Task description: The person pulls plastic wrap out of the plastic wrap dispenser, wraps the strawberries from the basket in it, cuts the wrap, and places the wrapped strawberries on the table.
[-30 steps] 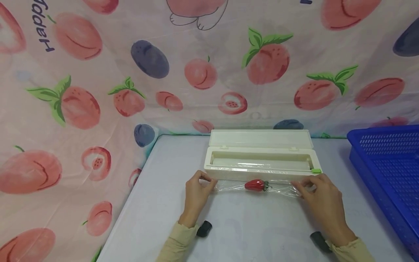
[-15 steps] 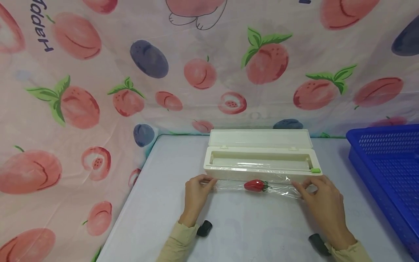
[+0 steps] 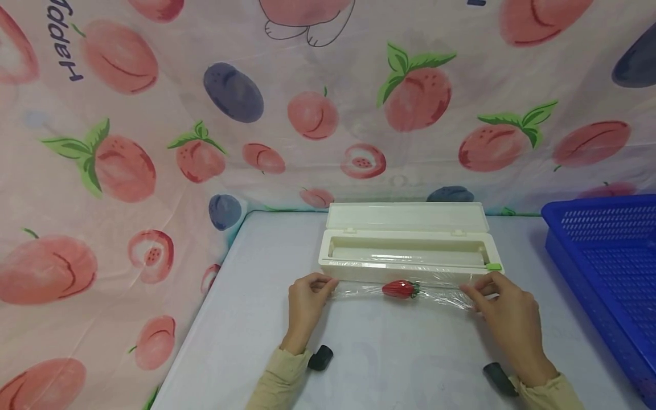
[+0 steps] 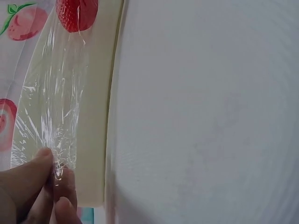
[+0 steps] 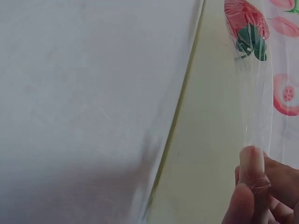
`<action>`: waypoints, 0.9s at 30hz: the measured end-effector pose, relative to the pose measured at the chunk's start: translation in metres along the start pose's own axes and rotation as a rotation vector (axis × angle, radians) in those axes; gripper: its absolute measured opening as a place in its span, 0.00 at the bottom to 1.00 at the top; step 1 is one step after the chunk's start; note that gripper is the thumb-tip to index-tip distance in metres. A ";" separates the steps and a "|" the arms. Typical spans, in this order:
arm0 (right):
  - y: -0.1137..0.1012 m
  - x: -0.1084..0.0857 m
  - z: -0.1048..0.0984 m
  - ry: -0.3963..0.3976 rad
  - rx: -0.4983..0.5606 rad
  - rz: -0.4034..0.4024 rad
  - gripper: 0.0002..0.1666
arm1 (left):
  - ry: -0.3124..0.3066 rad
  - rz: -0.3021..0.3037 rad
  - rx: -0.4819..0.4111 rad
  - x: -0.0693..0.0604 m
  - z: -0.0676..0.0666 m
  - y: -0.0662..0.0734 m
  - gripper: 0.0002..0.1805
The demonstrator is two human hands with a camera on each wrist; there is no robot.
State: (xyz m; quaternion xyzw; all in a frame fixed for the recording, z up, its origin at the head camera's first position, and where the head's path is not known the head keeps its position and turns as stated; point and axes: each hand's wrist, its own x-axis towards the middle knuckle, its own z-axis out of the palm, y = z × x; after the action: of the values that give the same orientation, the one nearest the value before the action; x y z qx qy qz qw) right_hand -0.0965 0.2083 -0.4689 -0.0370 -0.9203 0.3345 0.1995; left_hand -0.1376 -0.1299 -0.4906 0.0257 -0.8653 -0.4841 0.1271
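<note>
A red strawberry (image 3: 400, 289) with a green leafy top lies rolled in clear cling film (image 3: 446, 295), just in front of a white cling film dispenser (image 3: 405, 274). My left hand (image 3: 307, 302) pinches the film's left end between thumb and fingers, as the left wrist view shows, with the strawberry (image 4: 77, 14) at its top. At the other end, my right hand (image 3: 509, 319) pinches the film near the dispenser's right corner. The film is stretched between both hands, twisted narrow beside the strawberry. In the right wrist view, film (image 5: 257, 102) runs from the strawberry's leaves to my fingertips (image 5: 252, 158).
The dispenser's lid (image 3: 407, 216) stands open at the back, and a green slide cutter (image 3: 493, 266) sits at its right end. On the right is a blue plastic basket (image 3: 569, 250). Fruit-printed cloth (image 3: 287, 68) hangs behind and to the left of the white table (image 3: 400, 364).
Both hands keep their pinch on the film. The fingers of my right hand have shifted slightly; the strawberry shows a slight roll and otherwise stays in the same spot.
</note>
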 end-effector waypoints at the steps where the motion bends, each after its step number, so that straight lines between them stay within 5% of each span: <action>1: 0.001 0.000 0.000 0.009 0.009 -0.007 0.15 | -0.003 -0.001 0.002 0.000 0.000 0.000 0.08; 9: 0.002 0.000 -0.002 0.052 0.042 -0.047 0.19 | 0.012 0.006 0.055 0.000 -0.001 0.000 0.08; 27: 0.003 0.003 -0.003 0.015 0.058 0.087 0.19 | 0.013 -0.005 0.059 0.001 -0.001 -0.002 0.08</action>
State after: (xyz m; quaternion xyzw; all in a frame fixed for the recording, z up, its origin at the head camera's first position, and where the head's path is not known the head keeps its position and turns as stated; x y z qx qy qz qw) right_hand -0.0985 0.2130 -0.4670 -0.0735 -0.9063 0.3689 0.1926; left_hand -0.1381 -0.1325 -0.4919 0.0346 -0.8782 -0.4587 0.1307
